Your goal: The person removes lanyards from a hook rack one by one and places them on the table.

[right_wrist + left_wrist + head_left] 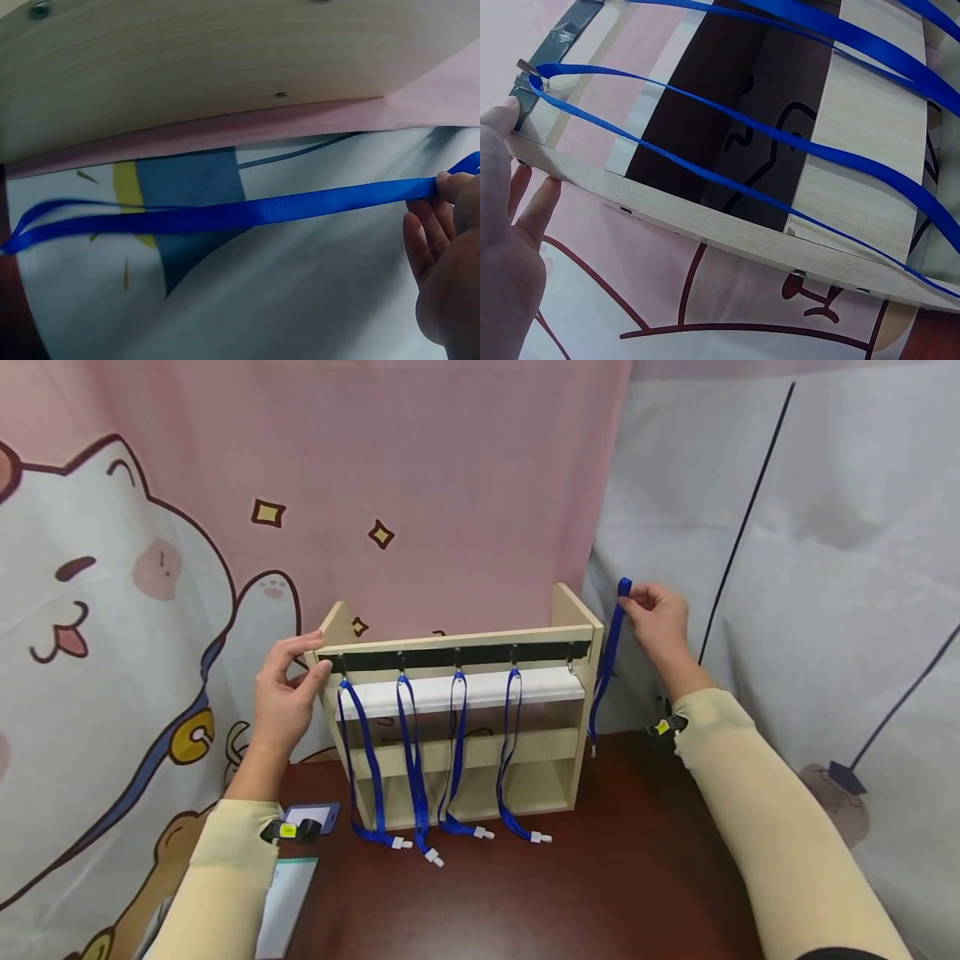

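Observation:
A small wooden rack (465, 769) stands on the table, with a black strip (486, 657) of metal hooks along its upper front. Blue lanyards (377, 768) with white clips hang from several hooks; the rightmost hook (572, 665) is bare. At the rack's upper left corner, my left hand (287, 693) grips it, thumb (505, 114) on the front and fingers against the side panel (705, 217). Off the rack's right side, my right hand (660, 620) pinches another blue lanyard (300, 209) near its top loop, and the rest dangles down beside the side panel.
A blue-framed badge holder (330, 817) and a white card with a green edge (288, 902) lie on the dark red table (525, 902) by my left forearm. Behind the rack hangs a pink cartoon-print cloth (480, 460); a pale cloth (825, 527) hangs at right.

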